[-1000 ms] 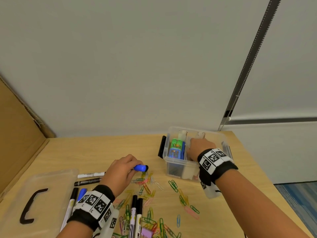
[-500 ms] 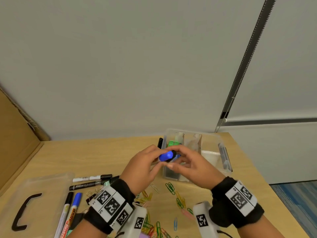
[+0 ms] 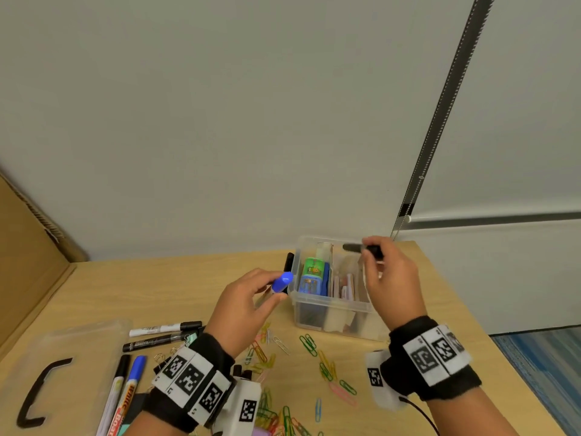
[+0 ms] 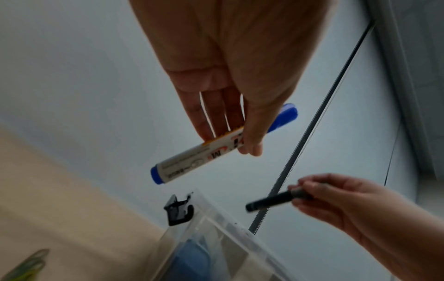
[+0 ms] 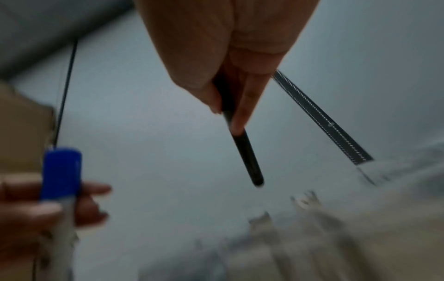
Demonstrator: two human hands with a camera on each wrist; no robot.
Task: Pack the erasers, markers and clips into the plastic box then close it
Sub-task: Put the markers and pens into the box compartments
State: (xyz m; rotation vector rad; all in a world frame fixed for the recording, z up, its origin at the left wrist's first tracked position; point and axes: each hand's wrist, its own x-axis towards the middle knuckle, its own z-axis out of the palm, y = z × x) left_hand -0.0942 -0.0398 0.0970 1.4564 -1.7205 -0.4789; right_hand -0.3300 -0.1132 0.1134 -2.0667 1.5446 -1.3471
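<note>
Markers are the focus: the light wooden table (image 3: 195,287) against a pale grey wall (image 3: 220,121) carries the clear plastic box (image 3: 330,305), lid off, with a green-and-blue eraser (image 3: 311,275) upright inside. Beside its left wall the left hand (image 3: 243,309) pinches a white blue-capped marker (image 4: 223,144), cap tilted up toward the box. Over the box the right hand (image 3: 391,278) grips a slim black marker (image 3: 361,248), roughly level, pointing left.

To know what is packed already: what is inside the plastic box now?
In the box: a green-and-blue item standing at the left, pink and white flat pieces beside it. The bottom is blurred behind the wall.
</note>
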